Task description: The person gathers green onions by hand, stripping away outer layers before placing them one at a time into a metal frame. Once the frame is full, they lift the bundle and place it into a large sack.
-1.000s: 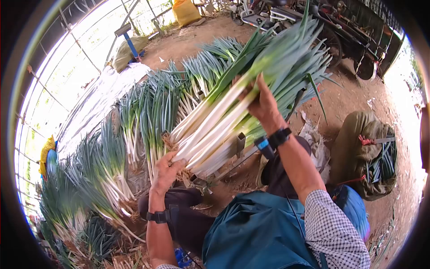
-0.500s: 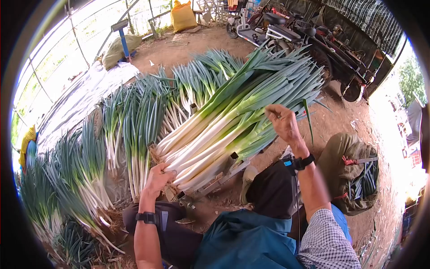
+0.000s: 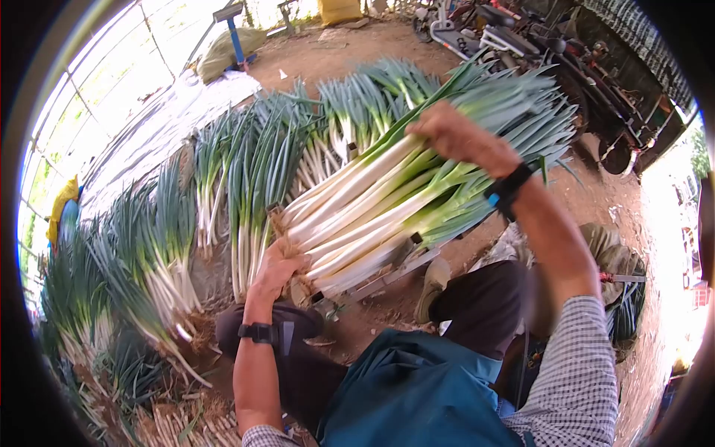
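Note:
A large pile of long green onions lies slanted on a low metal frame, white stalks toward the lower left and green leaves toward the upper right. My left hand is at the root end, its fingers closed round stalk ends. Higher up, my right hand is curled over stalks where white turns to green, and is slightly blurred. Its fingertips are pressed on the upper stalks of the pile.
More onion bunches lie in a row on the ground at the left. Parked scooters stand at the back right. A tied sack is on the right. Behind are a blue stand and a yellow sack.
My right hand has moved up and left from the right side of the leaves onto the upper stalks. The camera view has shifted. My left hand remains at the root end.

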The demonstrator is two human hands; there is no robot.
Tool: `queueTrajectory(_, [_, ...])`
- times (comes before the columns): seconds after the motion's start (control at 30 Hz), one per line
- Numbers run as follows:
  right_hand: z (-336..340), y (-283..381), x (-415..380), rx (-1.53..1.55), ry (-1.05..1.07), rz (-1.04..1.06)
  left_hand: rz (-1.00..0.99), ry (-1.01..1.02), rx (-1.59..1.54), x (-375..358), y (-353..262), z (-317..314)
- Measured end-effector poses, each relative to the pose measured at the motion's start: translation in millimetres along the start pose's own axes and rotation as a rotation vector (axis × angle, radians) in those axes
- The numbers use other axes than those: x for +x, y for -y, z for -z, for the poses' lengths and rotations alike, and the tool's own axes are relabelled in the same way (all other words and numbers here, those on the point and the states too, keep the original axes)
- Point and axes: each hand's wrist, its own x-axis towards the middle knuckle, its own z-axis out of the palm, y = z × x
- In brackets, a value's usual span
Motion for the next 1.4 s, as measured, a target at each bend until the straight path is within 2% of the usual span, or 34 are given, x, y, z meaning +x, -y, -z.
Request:
queueTrajectory(0.03, [21.9,-2.5,6.2,0.108,-0.116,0.044,0.006,0.015,0.003,-4.5,-6.2,-1.8])
queueTrajectory(0.07, [54.5,0.5,6.5,0.021,-0.305,0.175,-0.01,-0.027,0.088,-7.6,-6.4,-5.3])
queueTrajectory(0.13, [98.3,-0.5,3.1,-0.206,-0.283,0.067,-0.049,-0.085,0.277,-8.4,-0.8,-4.0])
queueTrajectory(0.17, [122.3,1.9,-4.0,-0.317,-0.201,-0.032,-0.071,-0.098,0.375,-4.5,4.6,-5.1])
queueTrajectory(0.23, [155.7,2.0,-20.6,-0.418,-0.169,-0.106,-0.133,-0.111,0.537,-3.8,4.9,-12.7])
queueTrajectory(0.43, [168.9,11.0,-88.0,-0.458,-0.177,-0.207,-0.396,-0.108,0.894,7.5,-13.4,-85.3])
queueTrajectory(0.57, [167.7,33.8,-122.6,-0.335,-0.162,-0.355,-0.375,-0.072,0.661,27.1,-26.1,-128.5])
queueTrajectory(0.6, [171.9,40.8,-129.6,-0.31,-0.149,-0.389,-0.474,-0.13,0.648,33.4,-19.6,-136.4])
queueTrajectory(0.7, [180.0,51.3,-149.6,-0.238,-0.167,-0.491,-0.617,-0.075,0.704,44.9,-13.9,-136.4])
queueTrajectory(0.73, [184.5,54.5,-155.2,-0.224,-0.17,-0.542,-0.759,-0.182,0.614,46.1,-12.3,-138.3])
queueTrajectory(0.83, [189.2,54.3,-174.1,-0.194,-0.182,-0.669,-0.763,-0.305,0.646,42.2,-45.4,-127.5])
queueTrajectory(0.87, [189.0,56.7,-177.5,-0.197,-0.18,-0.703,-0.833,-0.357,0.698,47.4,-47.9,-123.8])
queueTrajectory(1.0, [175.4,55.9,-190.0,-0.188,-0.191,-0.72,-0.798,-0.264,0.847,56.4,-30.3,-121.0])
queueTrajectory(1.13, [159.2,52.7,-208.8,-0.12,-0.167,-0.757,-0.545,-0.184,0.826,68.2,-3.6,-124.5])
queueTrajectory(1.23, [150.8,55.7,-218.0,-0.042,-0.196,-0.748,-0.559,-0.194,0.903,64.2,-5.0,-126.7])
queueTrajectory(1.4, [142.0,59.8,-230.3,-0.007,-0.234,-0.777,-0.554,-0.156,0.784,60.6,-23.7,-147.3])
